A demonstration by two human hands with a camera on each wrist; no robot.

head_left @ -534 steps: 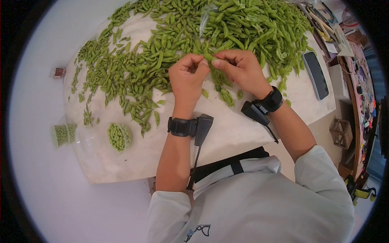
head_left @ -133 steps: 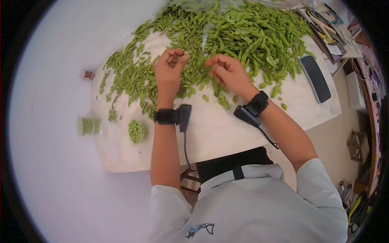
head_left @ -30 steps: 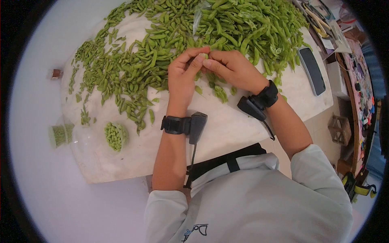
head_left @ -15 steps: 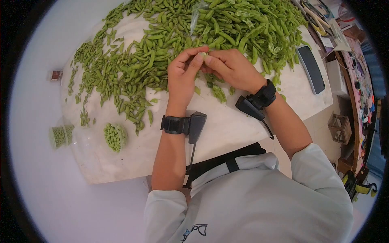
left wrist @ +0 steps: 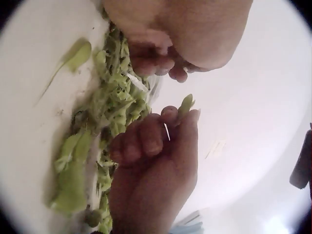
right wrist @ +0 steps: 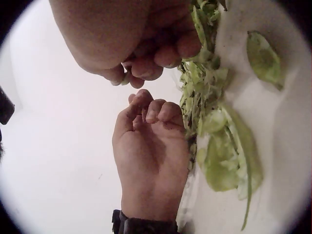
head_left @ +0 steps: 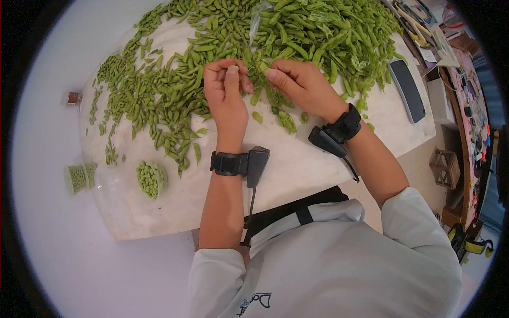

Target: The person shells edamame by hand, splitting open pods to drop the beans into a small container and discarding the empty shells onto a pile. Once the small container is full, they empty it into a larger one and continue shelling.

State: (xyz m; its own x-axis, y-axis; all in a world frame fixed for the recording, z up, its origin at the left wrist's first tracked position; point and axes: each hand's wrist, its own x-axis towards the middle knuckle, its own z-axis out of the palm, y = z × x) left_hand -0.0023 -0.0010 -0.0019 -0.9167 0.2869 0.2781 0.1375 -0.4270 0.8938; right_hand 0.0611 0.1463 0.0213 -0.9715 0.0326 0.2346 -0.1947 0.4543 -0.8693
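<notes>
In the head view my right hand (head_left: 307, 89) is over the near edge of a spread of green soybean pods (head_left: 201, 58). Its thumb and index finger pinch a small green pod (left wrist: 185, 104), which sticks up past the fingertips in the left wrist view. My left hand (head_left: 227, 90) is a short way to the left, its fingers curled in and the thumb laid against them. No bean or pod shows in it in the right wrist view (right wrist: 151, 161), where thumb and index tip meet. Below the hands lies a split pod (right wrist: 226, 151) on the white table.
A clear cup of shelled beans (head_left: 150, 180) stands front left, with another bean-filled container (head_left: 79, 177) beyond it. A phone (head_left: 407, 91) lies at the right. Thicker heaped pods (head_left: 339, 37) fill the back right, near a plastic strip (head_left: 257, 21).
Half a second ago both hands met at the fingertips over a pod. The left hand has since drawn off to the left, while the right hand stays nearly in place with the pod.
</notes>
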